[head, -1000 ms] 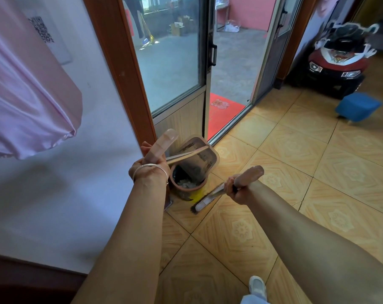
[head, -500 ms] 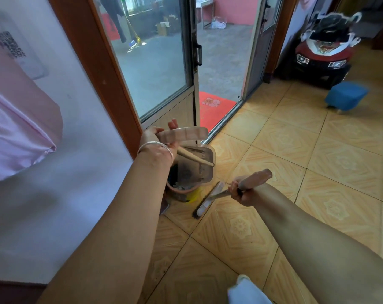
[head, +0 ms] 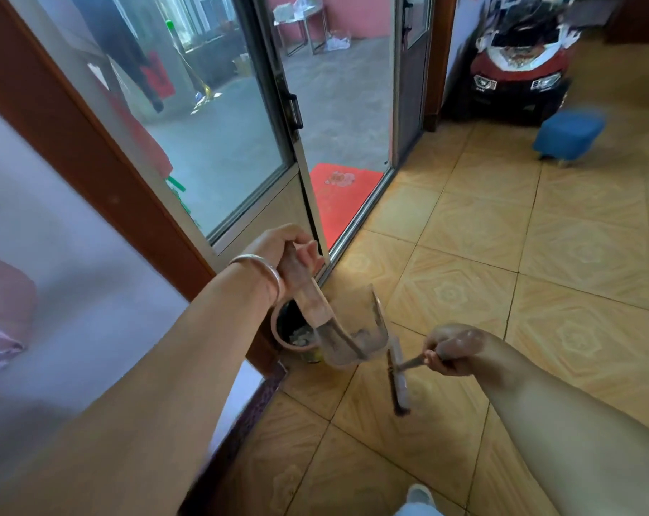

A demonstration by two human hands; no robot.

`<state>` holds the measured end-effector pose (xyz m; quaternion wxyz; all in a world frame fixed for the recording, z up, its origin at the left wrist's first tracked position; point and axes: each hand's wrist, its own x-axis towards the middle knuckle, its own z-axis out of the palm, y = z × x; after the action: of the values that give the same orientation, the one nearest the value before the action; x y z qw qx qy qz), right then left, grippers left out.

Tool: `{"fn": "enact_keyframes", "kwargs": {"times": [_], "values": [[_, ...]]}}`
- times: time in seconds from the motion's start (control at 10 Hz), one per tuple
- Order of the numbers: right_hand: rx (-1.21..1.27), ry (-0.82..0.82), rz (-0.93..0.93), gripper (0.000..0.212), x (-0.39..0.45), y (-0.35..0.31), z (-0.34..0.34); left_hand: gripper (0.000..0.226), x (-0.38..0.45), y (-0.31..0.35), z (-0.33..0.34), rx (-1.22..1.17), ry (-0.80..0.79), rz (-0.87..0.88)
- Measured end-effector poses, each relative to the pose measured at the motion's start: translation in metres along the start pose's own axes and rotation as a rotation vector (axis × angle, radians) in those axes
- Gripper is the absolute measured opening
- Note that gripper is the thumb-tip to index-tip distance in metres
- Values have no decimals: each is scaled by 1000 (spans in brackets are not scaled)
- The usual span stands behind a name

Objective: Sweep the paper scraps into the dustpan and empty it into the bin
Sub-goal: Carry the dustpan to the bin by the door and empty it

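Note:
My left hand [head: 284, 247] grips the handle of a pinkish dustpan [head: 356, 338], whose pan hangs down beside and just right of a small round pink bin [head: 278, 331]. White paper scraps [head: 301, 336] lie inside the bin, which stands on the tiled floor against the door frame. My right hand [head: 451, 351] holds a small hand brush [head: 398, 381] by its handle, its dark bristles pointing toward the floor a little right of the dustpan. A silver bangle sits on my left wrist.
A glass door in a brown frame [head: 92, 154] stands open onto a yard with a red mat [head: 339, 197]. A red toy car [head: 516, 76] and a blue stool [head: 568, 135] stand at the back right. My shoe [head: 419, 495] shows at the bottom.
The dustpan has swung down from its tipped position over the bin and now hangs to the bin's right. The brush has turned from slanting to nearly vertical. The view shifted left and down.

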<state>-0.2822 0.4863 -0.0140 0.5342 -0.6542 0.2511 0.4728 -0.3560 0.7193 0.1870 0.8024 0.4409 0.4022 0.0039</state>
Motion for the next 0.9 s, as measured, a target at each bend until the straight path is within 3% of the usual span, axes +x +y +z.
{"fn": "enact_keyframes", "kwargs": {"times": [0.1, 0.3, 0.6, 0.8, 0.9], "values": [[-131, 9, 11, 33, 4, -7, -11, 20, 7, 3, 11, 106, -54, -21], [87, 31, -101, 19, 11, 6, -25, 9, 18, 11, 6, 397, -161, -153], [248, 116, -97, 18, 27, 25, 9, 8, 45, 25, -18, 782, -252, -136], [270, 85, -95, 34, 17, 32, 50, 4, 51, 33, -43, 657, -248, -127], [296, 20, -138, 31, 9, 28, 61, 4, 47, 44, -60, 543, -234, -159]]}}
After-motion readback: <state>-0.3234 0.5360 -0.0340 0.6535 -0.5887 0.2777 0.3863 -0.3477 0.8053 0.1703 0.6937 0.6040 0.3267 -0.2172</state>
